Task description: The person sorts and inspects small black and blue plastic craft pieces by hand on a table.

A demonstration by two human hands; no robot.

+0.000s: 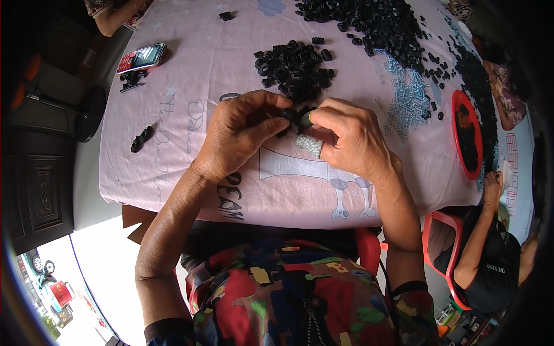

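Pink printed tablecloth (147,161) lies beneath the left hand (234,132), its thumb and forefinger pinching a small black part (286,113); the right hand (355,135) is just beside, its grip unclear. Beyond lies a pile of black parts (293,66); farther, a larger heap (378,20).

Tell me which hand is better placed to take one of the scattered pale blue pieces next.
Probably the right hand: it is nearer the pale blue pieces, which lie on its side. The left hand is farther away, its thumb and forefinger pinching a small black part.
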